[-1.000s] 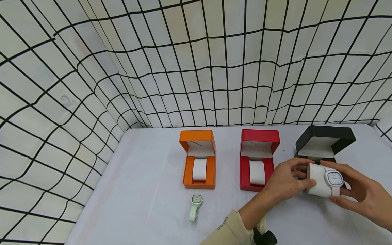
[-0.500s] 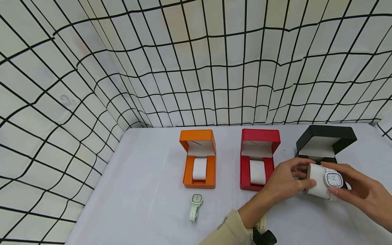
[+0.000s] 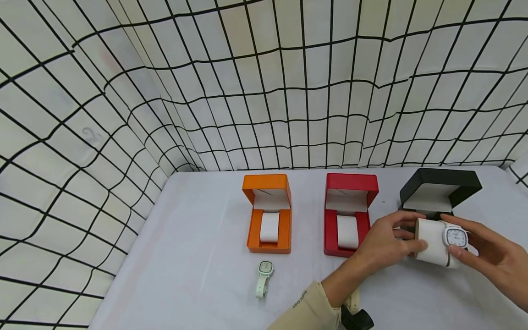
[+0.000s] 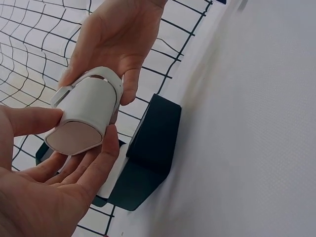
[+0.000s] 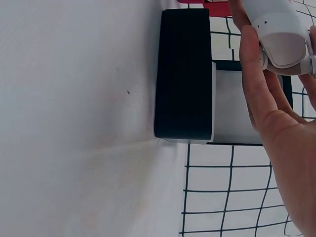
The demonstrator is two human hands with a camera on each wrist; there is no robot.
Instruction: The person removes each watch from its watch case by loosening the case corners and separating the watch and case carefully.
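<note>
My left hand [image 3: 381, 243] grips one end of a white watch pillow [image 3: 430, 240], held up in front of the open black watch box [image 3: 440, 188]. Around the pillow's other end sits a white wristwatch [image 3: 456, 237] with a squarish dial. My right hand [image 3: 495, 259] holds this watch, its thumb at the lower edge of the case and its fingers behind. In the left wrist view the pillow [image 4: 89, 108] shows its flat beige end between the left thumb and fingers. The right wrist view shows the pillow's other end [image 5: 284, 48] poking out of the strap.
Left of the hands, an open red watch box [image 3: 330, 238] and an open orange watch box [image 3: 253, 240] each hold a white pillow. A pale green wristwatch [image 3: 264, 277] lies on the white table [image 3: 185, 256] before the orange box. Black netting [image 3: 305, 91] hangs behind.
The watch has slid rightward along the pillow towards its right end, with my right hand moving right and its thumb shifting up to the case. My left hand has stayed nearly still.
</note>
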